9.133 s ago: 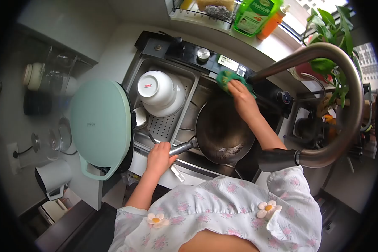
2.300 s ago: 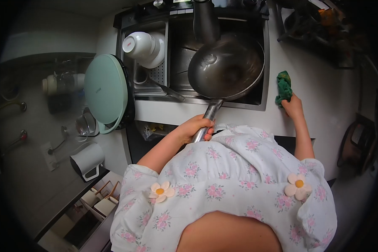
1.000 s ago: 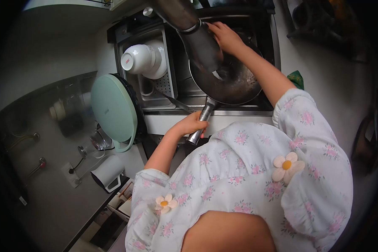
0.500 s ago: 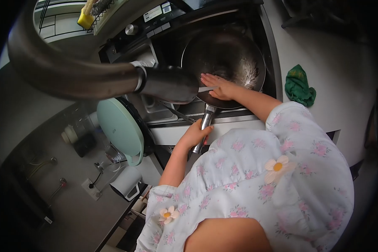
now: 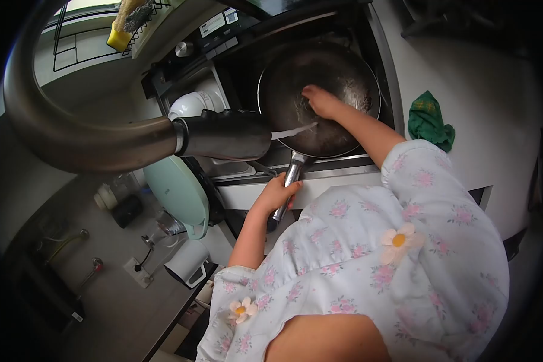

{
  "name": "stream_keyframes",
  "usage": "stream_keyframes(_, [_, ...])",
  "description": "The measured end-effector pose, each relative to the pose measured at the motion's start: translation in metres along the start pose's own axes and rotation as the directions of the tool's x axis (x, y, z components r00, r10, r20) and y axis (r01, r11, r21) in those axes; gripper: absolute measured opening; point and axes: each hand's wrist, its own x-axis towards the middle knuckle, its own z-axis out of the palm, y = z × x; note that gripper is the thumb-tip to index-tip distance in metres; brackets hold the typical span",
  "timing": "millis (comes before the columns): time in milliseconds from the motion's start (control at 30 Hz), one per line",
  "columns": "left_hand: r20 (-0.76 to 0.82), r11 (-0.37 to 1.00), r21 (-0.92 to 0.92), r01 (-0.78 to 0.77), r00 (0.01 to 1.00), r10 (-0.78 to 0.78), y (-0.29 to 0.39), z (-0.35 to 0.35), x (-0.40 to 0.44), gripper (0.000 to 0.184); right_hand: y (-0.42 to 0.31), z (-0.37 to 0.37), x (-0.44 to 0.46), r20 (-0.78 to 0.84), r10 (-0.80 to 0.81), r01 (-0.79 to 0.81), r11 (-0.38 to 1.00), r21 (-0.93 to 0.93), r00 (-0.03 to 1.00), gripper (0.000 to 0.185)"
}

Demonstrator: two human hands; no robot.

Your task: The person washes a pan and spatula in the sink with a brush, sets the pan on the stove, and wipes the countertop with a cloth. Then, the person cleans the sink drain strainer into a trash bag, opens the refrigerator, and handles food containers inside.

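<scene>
A dark wok (image 5: 289, 75) sits tilted over the sink, its metal handle (image 5: 294, 172) pointing toward me. My left hand (image 5: 277, 194) is wrapped round that handle. Inside the wok, my right hand (image 5: 324, 102) is against the dark inner surface with its fingers curled under; whether they hold anything is hidden. From the black faucet head (image 5: 229, 134) a stream of water (image 5: 295, 131) runs into the wok, just left of my right wrist. Wet, shiny patches show on the wok's inside.
The curved faucet neck (image 5: 96, 136) fills the left foreground. White bowls (image 5: 193, 104) stand in the sink beside the wok. A green cloth (image 5: 429, 120) lies on the right counter. At left are a mint-green lidded appliance (image 5: 178, 193), a white kettle (image 5: 187, 260) and a yellow sponge (image 5: 119, 37).
My right hand has gone from flat and outstretched to curled, moving slightly up inside the wok. The view has shifted, showing more of the white bowls. My left hand keeps its hold.
</scene>
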Motion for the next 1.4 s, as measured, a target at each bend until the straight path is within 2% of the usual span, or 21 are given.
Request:
stream_keyframes(100, [-0.005,1.0,0.021,-0.003,1.0,0.003,-0.001,-0.001,0.001,0.028,-0.003,-0.005,-0.013,0.073,0.069,-0.076,0.993,0.092,0.995,0.034])
stream_keyframes(133, [-0.015,1.0,0.027,-0.009,1.0,0.01,0.001,-0.001,0.001,0.028,-0.007,-0.004,-0.022,0.147,-0.023,0.025,1.0,-0.007,0.989,0.034])
stream_keyframes(200, [-0.032,0.999,0.03,-0.016,0.999,0.017,0.001,0.0,0.0,0.027,-0.013,-0.002,-0.036,0.146,0.007,-0.004,1.0,-0.021,0.989,0.036])
stream_keyframes(233, [-0.03,1.0,0.025,-0.018,0.999,0.019,0.001,0.001,0.0,0.027,-0.015,-0.003,-0.038,0.142,0.018,-0.015,1.0,-0.027,0.99,0.037])
stream_keyframes(267, [-0.031,1.0,0.023,-0.019,0.999,0.02,0.0,0.001,0.0,0.027,-0.016,-0.005,-0.036,0.044,0.08,-0.075,0.993,-0.094,0.996,0.038])
stream_keyframes(367, [-0.021,0.999,0.029,-0.037,0.999,0.038,-0.002,-0.001,0.0,0.027,-0.02,-0.018,-0.023,-0.016,0.167,-0.168,0.982,-0.09,0.986,0.039])
stream_keyframes(400, [-0.014,0.998,0.033,-0.046,0.999,0.047,-0.003,-0.002,0.0,0.027,-0.025,-0.019,-0.024,0.086,0.129,-0.117,0.984,-0.133,0.988,0.04])
stream_keyframes(500, [-0.018,0.999,0.026,-0.04,0.999,0.04,-0.002,-0.001,0.001,0.027,-0.03,0.003,-0.034,0.22,-0.084,0.096,0.994,-0.044,0.972,0.045])
stream_keyframes(533, [-0.021,0.999,0.034,-0.035,0.999,0.036,-0.001,0.0,0.002,0.027,-0.038,-0.013,-0.026,0.36,-0.022,0.022,1.0,0.003,0.933,0.052])
stream_keyframes(633, [-0.032,0.998,0.053,-0.02,0.999,0.021,0.0,-0.001,0.0,0.028,-0.017,-0.002,0.014,0.132,0.074,-0.065,0.995,-0.074,0.988,0.059])
stream_keyframes(667, [-0.033,0.999,0.047,-0.022,0.999,0.023,-0.001,0.0,0.0,0.028,-0.017,-0.004,0.023,0.23,0.069,-0.043,0.992,-0.115,0.971,0.063])
stream_keyframes(767, [-0.026,0.999,0.043,-0.028,0.999,0.029,-0.003,-0.003,0.004,0.028,-0.033,0.025,0.021,0.274,-0.135,0.127,0.991,0.048,0.952,0.064])
stream_keyframes(800, [-0.014,0.999,0.028,-0.032,0.999,0.032,-0.002,-0.004,0.005,0.028,-0.042,0.016,0.012,0.349,-0.108,-0.019,0.94,0.34,0.931,0.065])
stream_keyframes(900, [-0.008,1.0,0.006,-0.011,1.0,0.011,-0.004,-0.003,0.004,0.028,-0.037,0.003,0.015,0.496,-0.163,0.088,0.981,0.172,0.853,0.066])
stream_keyframes(933, [-0.01,1.0,0.011,-0.004,1.0,0.004,-0.003,-0.005,0.005,0.028,-0.048,-0.01,0.022,0.507,-0.06,0.056,0.998,0.024,0.86,0.066])
stream_keyframes(1033, [-0.024,0.999,0.034,0.001,1.0,-0.001,-0.001,-0.003,0.004,0.028,-0.048,0.002,0.038,0.369,0.079,-0.1,0.994,0.038,0.926,0.063])
stream_keyframes(1133, [-0.037,0.998,0.068,-0.009,0.999,0.012,-0.002,-0.003,0.003,0.028,-0.049,0.056,0.031,0.271,-0.163,0.058,0.932,0.359,0.949,0.062])
stream_keyframes(1200, [-0.042,0.999,0.049,-0.007,0.999,0.009,-0.001,-0.004,0.004,0.028,-0.066,0.053,-0.008,0.351,-0.202,-0.042,0.815,0.578,0.914,0.062])
stream_keyframes(1233, [-0.043,0.999,0.04,-0.003,0.999,0.005,-0.001,-0.003,0.004,0.028,-0.062,0.052,-0.024,0.379,-0.225,0.036,0.895,0.445,0.897,0.06])
stream_keyframes(1333, [-0.024,1.0,0.023,0.003,1.0,-0.002,-0.001,-0.004,0.005,0.028,-0.045,-0.018,-0.054,0.61,-0.334,0.174,0.936,0.308,0.719,0.058])
stream_keyframes(1400, [-0.021,1.0,0.007,-0.007,1.0,0.007,-0.002,-0.003,0.004,0.027,-0.058,-0.074,-0.044,0.764,0.039,0.036,0.996,-0.081,0.644,0.055])
